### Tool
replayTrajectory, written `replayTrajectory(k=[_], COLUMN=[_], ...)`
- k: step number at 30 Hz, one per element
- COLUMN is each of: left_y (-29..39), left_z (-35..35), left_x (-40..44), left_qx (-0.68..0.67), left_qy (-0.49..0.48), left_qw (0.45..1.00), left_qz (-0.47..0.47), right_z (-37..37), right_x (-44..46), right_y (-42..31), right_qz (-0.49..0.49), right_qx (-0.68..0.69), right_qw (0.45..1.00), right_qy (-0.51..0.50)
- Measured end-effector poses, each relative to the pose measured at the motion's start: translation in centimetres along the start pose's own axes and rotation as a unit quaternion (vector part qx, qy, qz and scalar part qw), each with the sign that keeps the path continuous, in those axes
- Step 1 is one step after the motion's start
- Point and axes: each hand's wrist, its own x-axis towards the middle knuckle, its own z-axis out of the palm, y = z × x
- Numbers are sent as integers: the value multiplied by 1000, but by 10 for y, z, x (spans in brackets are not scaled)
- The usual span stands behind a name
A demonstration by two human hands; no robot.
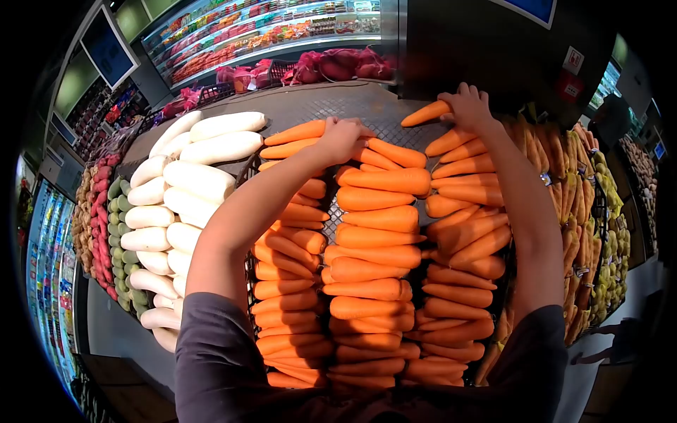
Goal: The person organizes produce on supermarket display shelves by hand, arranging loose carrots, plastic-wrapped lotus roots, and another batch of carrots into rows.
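Three columns of orange carrots (377, 240) lie stacked in front of me, most of them sideways. My left hand (342, 139) is at the far end, between the left and middle columns. Its fingers are curled over the end of a carrot (396, 153) at the top of the middle column; the grip is partly hidden. Above the right column, my right hand (467, 109) holds another carrot (424, 114) by its thick end, tip pointing left. More carrots (467, 166) of the right column lie just under that hand.
White radishes (201, 180) are piled to the left, with green vegetables (121, 236) and red ones beyond. Bagged carrots (568, 190) stand at the right. Red net bags (338, 65) line the back edge of the grey display (307, 102). A person (620, 338) is partly visible at lower right.
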Motion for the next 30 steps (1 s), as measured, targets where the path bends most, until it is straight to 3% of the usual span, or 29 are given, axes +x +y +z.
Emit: replayTrajectory(k=[3,5,7,10,14,16,18,22,24,25,27,30], left_y=[1,-2,-11,-11,-9,-10,-7,-1,5,8,7,4], left_z=[4,10,19,11,-7,-7,-12,-8,-12,-12,0,10], left_x=[0,-5,-11,-23,-34,-39,-42,-41,-38,-38,-40,-45], left_qx=[-56,-97,-184,-204,-161,-114,-96,-65,-59,-55,-44,8], left_qy=[16,14,96,96,59,85,48,0,-15,-29,0,7], left_qw=[998,994,977,972,981,988,992,996,996,996,997,999], left_qz=[-26,-50,-43,-62,-93,-56,-59,-58,-60,-64,-68,-37], right_z=[-1,0,9,10,16,16,7,-19,-31,-33,-46,-78], right_x=[-17,-28,-39,-47,-41,-39,-36,-32,-32,-26,-20,-28], right_y=[-25,-46,-65,-83,-85,-87,-89,-83,-80,-77,-75,-90], right_qz=[-49,-41,-59,-48,-61,-83,-43,-67,-96,-96,-172,-94], right_qx=[23,72,62,86,132,152,170,191,162,161,295,381], right_qw=[996,996,996,995,988,983,974,957,978,978,937,915], right_qy=[73,34,29,-24,-47,-55,-147,-207,-92,-92,78,96])
